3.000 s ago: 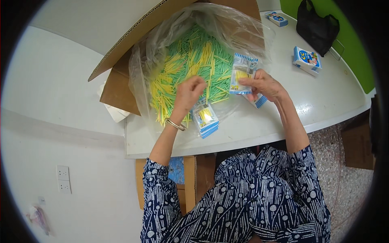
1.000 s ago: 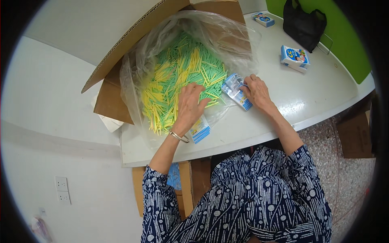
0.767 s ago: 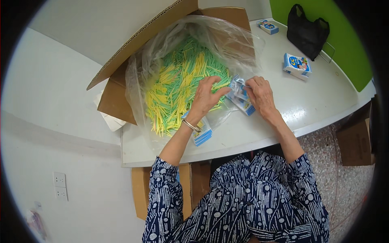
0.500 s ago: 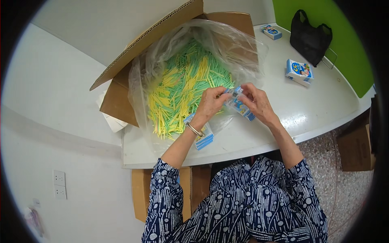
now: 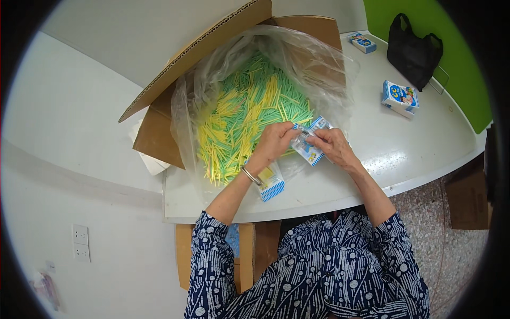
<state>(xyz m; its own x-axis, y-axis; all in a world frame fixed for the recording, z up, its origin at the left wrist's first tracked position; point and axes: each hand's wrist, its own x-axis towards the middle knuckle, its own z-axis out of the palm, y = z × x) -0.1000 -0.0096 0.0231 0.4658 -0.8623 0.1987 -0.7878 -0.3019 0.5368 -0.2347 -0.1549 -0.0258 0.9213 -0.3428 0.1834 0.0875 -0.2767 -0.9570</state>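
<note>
Both hands meet over the near right edge of a big heap of thin green and yellow sticks. Between them is a small clear plastic packet with blue-and-white striped ends. My left hand pinches its upper left corner. On its right side, the fingers and thumb of my right hand are closed. A second blue-and-white packet with something yellow showing lies on the table under my left wrist, partly covered by the forearm. I wear a metal bangle on that wrist.
A cardboard box, lined with clear plastic, holds the sticks on the white table. Two small blue-and-white boxes and a black bag are at the right by a green panel. Another open carton stands below the table edge.
The packet between my hands has turned, and its striped upper edge now spreads toward the right. My right hand has shifted slightly lower. The whole view has moved a little.
</note>
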